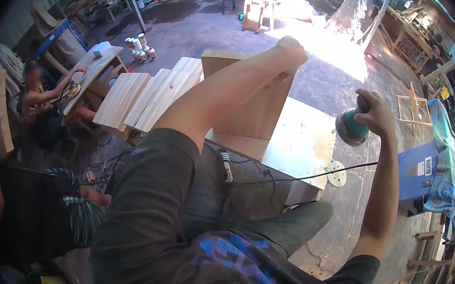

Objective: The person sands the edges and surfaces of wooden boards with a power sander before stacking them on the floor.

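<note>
My right hand [375, 116] is wrapped round the top of a green orbital sander [351, 130] and holds it in the air, right of the work table. A black power cord [301, 178] runs across in front of the table. My left hand [292, 54] is closed over the upper right corner of a wooden box-like piece [253, 108], its fingers partly hidden. That piece stands upright on a pale work board [301, 138], and my left forearm covers part of it. At the board's near right corner is a round sanding disc with holes [337, 174].
Stacked light wood panels [152, 92] stand left of the box. Further left, a co-worker [38, 91] sits at a bench with another sander [75, 90]. Another person is close on my left. A blue machine [417, 170] stands right; cords [109, 163] lie on the floor.
</note>
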The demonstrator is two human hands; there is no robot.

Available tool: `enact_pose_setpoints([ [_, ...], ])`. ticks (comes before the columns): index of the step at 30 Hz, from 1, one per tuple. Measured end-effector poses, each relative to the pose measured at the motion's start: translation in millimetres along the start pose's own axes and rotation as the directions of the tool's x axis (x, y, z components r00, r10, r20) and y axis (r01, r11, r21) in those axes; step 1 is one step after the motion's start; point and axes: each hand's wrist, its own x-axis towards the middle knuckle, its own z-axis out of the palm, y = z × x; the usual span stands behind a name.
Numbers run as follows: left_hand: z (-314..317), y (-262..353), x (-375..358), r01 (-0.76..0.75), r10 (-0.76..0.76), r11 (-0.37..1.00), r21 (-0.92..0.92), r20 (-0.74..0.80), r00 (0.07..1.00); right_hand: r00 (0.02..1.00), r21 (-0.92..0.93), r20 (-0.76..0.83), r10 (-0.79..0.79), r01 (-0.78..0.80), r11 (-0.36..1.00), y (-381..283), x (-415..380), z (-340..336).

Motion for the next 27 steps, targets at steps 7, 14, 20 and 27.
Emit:
enact_pose_setpoints([
  [7,102,-72,-32,-0.047,-0.195,0.701,-0.712,-0.255,0.947,0.982,0.059,-0.106,-0.155,0.162,0.985,-33,27,-30],
  [14,170,-84,-136,0.009,-0.499,0.456,-0.89,-0.247,0.831,0.911,0.188,-0.132,-0.39,0.41,0.893,-110,88,-51],
  [20,232,-43,-129,-0.418,-0.854,-0.025,-0.908,-0.198,0.482,0.864,0.16,-0.056,-0.501,0.503,0.849,-201,128,-24],
  [27,278,-6,-88,-0.513,-0.939,-0.162,-0.843,-0.028,0.343,0.851,0.088,-0.023,-0.525,0.525,0.847,-229,156,6],
])
